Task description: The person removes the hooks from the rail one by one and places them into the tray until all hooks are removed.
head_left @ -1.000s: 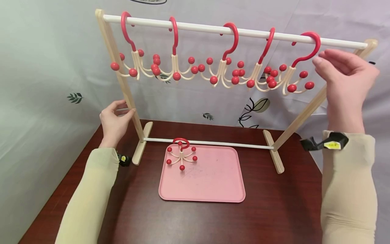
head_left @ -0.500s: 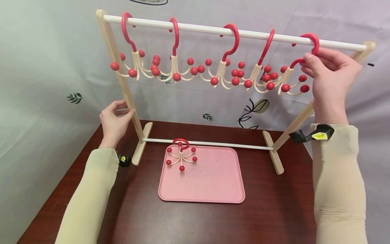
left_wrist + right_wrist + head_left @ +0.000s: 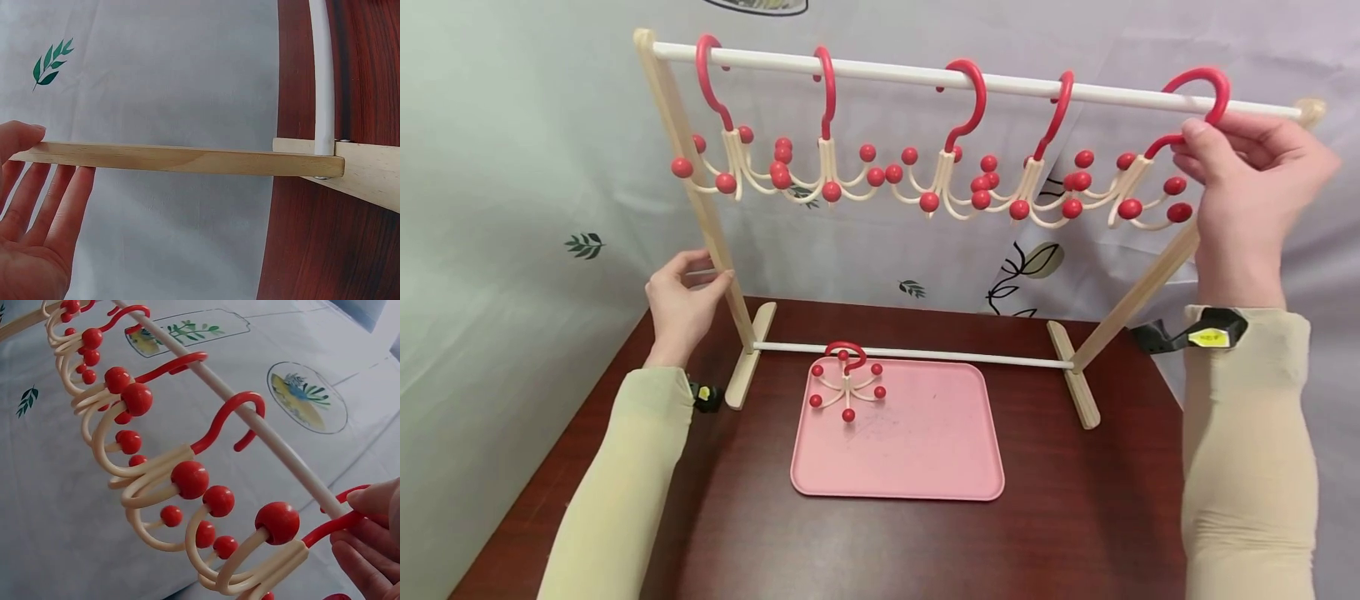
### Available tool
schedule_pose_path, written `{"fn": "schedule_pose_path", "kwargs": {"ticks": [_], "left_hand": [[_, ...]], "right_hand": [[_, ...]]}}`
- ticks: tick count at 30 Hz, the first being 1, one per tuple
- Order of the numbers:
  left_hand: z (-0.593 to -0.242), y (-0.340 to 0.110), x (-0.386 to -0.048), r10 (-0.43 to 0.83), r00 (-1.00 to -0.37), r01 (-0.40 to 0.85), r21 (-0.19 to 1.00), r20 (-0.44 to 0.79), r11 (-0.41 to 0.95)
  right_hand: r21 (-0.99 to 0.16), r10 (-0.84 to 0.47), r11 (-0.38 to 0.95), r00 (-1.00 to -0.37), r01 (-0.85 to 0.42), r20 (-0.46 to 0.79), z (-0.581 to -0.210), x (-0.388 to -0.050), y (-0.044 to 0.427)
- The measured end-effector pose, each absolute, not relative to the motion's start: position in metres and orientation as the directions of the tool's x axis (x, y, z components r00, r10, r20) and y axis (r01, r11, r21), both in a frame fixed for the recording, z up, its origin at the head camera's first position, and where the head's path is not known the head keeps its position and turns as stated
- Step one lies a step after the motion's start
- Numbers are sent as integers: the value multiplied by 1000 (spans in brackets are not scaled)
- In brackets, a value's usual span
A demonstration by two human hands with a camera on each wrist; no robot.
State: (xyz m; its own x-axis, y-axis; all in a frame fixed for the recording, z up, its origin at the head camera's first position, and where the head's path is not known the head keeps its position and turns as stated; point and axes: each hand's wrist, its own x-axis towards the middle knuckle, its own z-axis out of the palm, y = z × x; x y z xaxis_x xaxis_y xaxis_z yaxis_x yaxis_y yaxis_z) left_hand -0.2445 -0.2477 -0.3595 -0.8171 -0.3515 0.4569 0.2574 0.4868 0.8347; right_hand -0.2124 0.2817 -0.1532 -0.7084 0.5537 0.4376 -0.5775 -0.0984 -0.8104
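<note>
My right hand (image 3: 1255, 187) pinches the red hook of the rightmost claw-like hanger (image 3: 269, 569), which has cream arms tipped with red balls. That hook still loops over the white top rail (image 3: 895, 72), its crown a little above it, and the hanger tilts. With thumb and fingers, my left hand (image 3: 681, 292) grips the left wooden post (image 3: 187, 159) of the rack from its outer side. Along the rail to the left hang several matching hangers, among them a middle hanger (image 3: 945, 171). Fingers cover part of the gripped hook.
A pink tray (image 3: 917, 467) lies on the dark red-brown table (image 3: 880, 550) before the rack, with another hanger (image 3: 847, 383) at its back left. The white lower bar (image 3: 917, 354) joins the wooden feet. Patterned cloth (image 3: 865, 275) hangs behind.
My right hand came from beside the rightmost hanger, took hold of its hook, then slid it rightward along the rail and slightly up. My left hand stays on the post.
</note>
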Motion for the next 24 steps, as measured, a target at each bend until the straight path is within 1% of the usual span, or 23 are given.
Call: {"fn": "schedule_pose_path", "kwargs": {"ticks": [6, 8, 12, 14, 20, 24], "left_hand": [[-361, -248, -244, -354, -815, 251, 831, 458, 497], [-361, -248, -244, -354, -816, 250, 832, 456, 496], [-360, -248, -244, -359, -817, 244, 834, 451, 494], [-360, -248, -244, -361, -817, 241, 836, 449, 493], [-360, -248, -244, -362, -818, 238, 835, 448, 496], [-360, -247, -244, -357, -820, 239, 834, 447, 497]], "right_hand": [[-791, 595, -106, -676, -602, 435, -146, -206, 284], [-784, 609, -133, -674, -607, 418, -144, -204, 287], [-812, 622, -125, -683, -570, 383, -143, -193, 287], [-823, 623, -101, -680, -559, 385, -144, -187, 285], [-805, 609, -100, -676, -585, 415, -157, -178, 282], [-757, 587, -73, -642, -649, 494, -171, -173, 278]]}}
